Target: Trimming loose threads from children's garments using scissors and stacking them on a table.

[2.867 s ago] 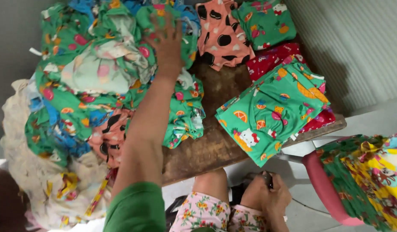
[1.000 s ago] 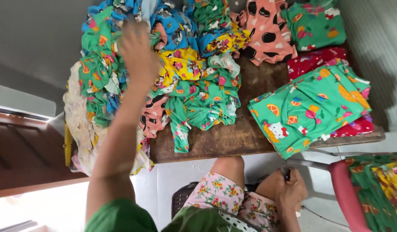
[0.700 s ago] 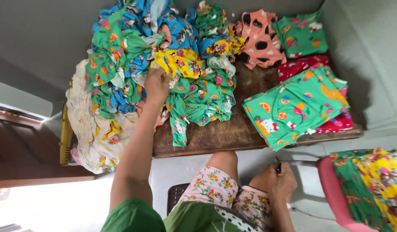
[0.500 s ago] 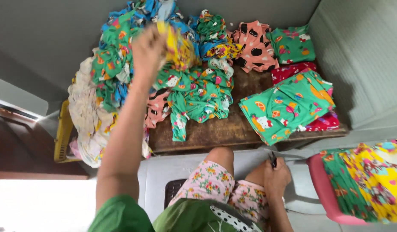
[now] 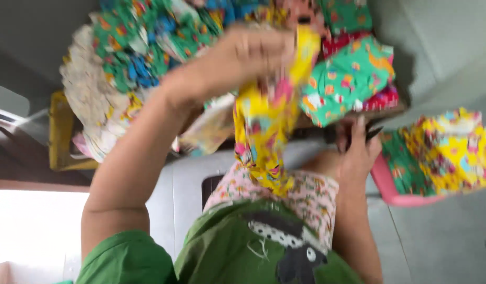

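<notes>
Many printed garments are heaped on the table (image 5: pixel 395 109), the pile (image 5: pixel 148 47) spilling over its left edge. Folded green pieces (image 5: pixel 348 79) are stacked at the right, apparently sorted apart. A yellow garment (image 5: pixel 266 137) is clamped in the left hand (image 5: pixel 238 60) and hangs above the lap. Small dark scissors (image 5: pixel 371 134) seem gripped in the right hand (image 5: pixel 356 152), fingers closed, beside the knee.

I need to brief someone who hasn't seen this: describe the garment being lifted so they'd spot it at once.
Start at the heaped pile of printed clothes on the wooden table. In front of it the left hand is raised, gripping a yellow printed garment that hangs down toward the lap. It is the only piece in the air; the neighbouring folded stack is green.
</notes>
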